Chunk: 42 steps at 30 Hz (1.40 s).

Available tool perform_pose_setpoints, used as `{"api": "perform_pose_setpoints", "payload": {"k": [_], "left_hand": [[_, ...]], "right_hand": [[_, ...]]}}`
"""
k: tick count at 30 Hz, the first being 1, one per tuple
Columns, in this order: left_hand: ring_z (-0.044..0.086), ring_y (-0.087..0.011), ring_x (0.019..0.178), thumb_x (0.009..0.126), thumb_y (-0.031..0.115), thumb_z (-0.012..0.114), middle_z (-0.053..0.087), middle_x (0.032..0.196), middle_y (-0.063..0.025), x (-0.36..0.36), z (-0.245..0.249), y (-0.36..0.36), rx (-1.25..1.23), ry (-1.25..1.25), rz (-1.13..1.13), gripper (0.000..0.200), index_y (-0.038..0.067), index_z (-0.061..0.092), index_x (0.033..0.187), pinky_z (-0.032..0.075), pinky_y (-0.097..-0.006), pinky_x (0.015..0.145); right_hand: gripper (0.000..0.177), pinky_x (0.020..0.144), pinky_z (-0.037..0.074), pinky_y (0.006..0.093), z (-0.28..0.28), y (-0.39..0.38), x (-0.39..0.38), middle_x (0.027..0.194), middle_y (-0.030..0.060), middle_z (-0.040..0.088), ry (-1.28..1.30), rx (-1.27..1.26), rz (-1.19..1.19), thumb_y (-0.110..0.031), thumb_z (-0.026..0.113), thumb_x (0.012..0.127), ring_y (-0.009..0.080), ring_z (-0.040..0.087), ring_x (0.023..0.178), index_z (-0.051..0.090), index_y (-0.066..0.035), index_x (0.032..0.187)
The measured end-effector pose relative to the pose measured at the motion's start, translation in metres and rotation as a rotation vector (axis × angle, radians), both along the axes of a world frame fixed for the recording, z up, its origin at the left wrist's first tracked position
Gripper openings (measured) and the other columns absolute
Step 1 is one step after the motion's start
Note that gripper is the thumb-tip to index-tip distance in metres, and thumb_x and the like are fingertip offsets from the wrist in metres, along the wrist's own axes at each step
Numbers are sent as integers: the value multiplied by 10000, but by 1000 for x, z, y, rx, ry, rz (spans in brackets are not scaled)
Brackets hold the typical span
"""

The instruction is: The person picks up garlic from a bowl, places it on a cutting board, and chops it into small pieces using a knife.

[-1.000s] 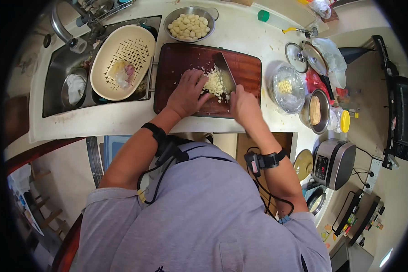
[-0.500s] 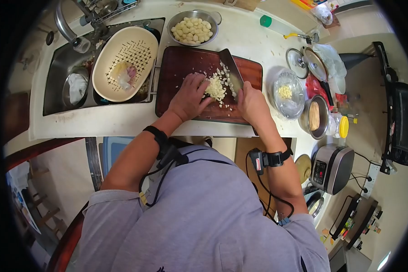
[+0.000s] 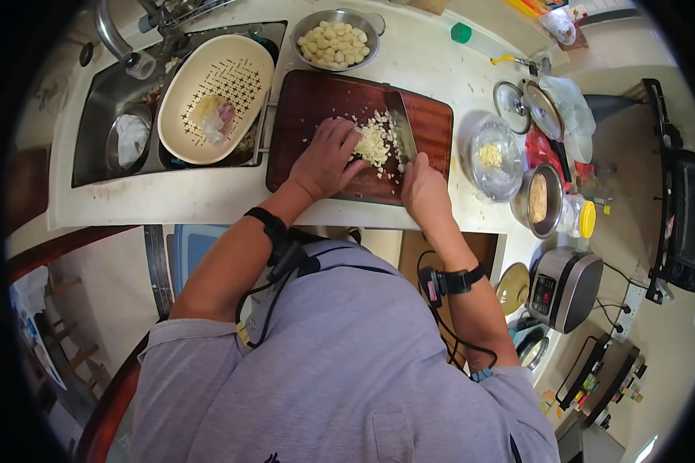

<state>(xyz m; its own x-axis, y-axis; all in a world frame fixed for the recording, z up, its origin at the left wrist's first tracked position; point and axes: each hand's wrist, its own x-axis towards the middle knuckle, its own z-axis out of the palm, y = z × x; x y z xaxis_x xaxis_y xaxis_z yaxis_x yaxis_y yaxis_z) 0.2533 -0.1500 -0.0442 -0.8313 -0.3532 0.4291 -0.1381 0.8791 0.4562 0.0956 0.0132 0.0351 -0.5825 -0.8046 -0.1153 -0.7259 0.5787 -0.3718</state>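
Observation:
My right hand (image 3: 425,190) is closed round the handle of a broad kitchen knife (image 3: 402,123). Its blade points away from me at the right edge of a heap of chopped garlic (image 3: 376,147), with small bits beside it. On the left side of that heap rests my left hand (image 3: 326,160), its fingers laid over the board and the thumb apart, touching the garlic's edge. Under both lies a dark reddish-brown cutting board (image 3: 301,100). What may be under the left fingers is hidden.
Behind the board stands a metal bowl of peeled garlic cloves (image 3: 333,44). A cream colander (image 3: 170,116) sits over the sink (image 3: 93,166) at left. To the right are a clear bowl (image 3: 477,179) with chopped garlic, a steel bowl (image 3: 530,220) and a rice cooker (image 3: 567,289).
The knife's blade has swung slightly to the right at its far end, and the garlic heap looks a little more spread. My left hand stays beside the heap. The camera view has shifted slightly.

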Motion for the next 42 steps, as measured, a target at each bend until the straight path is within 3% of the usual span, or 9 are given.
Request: {"api": "perform_pose_setpoints", "payload": {"k": [7, 23, 29, 35, 42], "left_hand": [[464, -408, 1332, 901, 305, 777, 502, 1356, -192, -1, 0, -1, 0, 28, 4, 549, 6, 562, 1309, 359, -524, 1209], [453, -419, 1351, 917, 315, 774, 501, 1392, -197, 0, 0, -2, 1, -9, 25, 579, 12, 563, 1364, 363, -525, 1204], [446, -412, 1361, 918, 364, 765, 493, 1399, -196, 0, 5, -2, -49, -1, -9, 600, 9, 554, 1354, 344, -530, 1219], [451, -420, 1345, 912, 357, 771, 491, 1384, -206, -1, -4, -1, -8, 29, 13, 615, -19, 531, 1335, 360, -518, 1206], [458, -421, 1326, 887, 312, 798, 490, 1374, -203, -1, -4, -2, 14, 43, 17, 602, -16, 537, 1318, 381, -516, 1187]], "right_hand": [[198, 715, 544, 636, 37, -6, 1, 776, 348, 680, 14, -9, 106, -171, 522, 1066, 552, 683, 761, 521, 17, 1006], [188, 700, 541, 637, 5, -1, 12, 771, 335, 681, -8, 26, 104, -176, 520, 1072, 551, 683, 763, 515, 8, 1032], [208, 700, 540, 640, 31, -9, 7, 775, 342, 679, -12, -26, 145, -192, 503, 1080, 554, 682, 764, 515, 9, 1028], [193, 683, 529, 622, 9, -7, 20, 764, 329, 671, -33, 25, 99, -161, 552, 1066, 549, 673, 764, 511, 17, 1003], [190, 674, 525, 622, 19, -9, 12, 762, 330, 670, -13, 3, 124, -160, 553, 1066, 547, 669, 750, 516, 22, 1024]]}}
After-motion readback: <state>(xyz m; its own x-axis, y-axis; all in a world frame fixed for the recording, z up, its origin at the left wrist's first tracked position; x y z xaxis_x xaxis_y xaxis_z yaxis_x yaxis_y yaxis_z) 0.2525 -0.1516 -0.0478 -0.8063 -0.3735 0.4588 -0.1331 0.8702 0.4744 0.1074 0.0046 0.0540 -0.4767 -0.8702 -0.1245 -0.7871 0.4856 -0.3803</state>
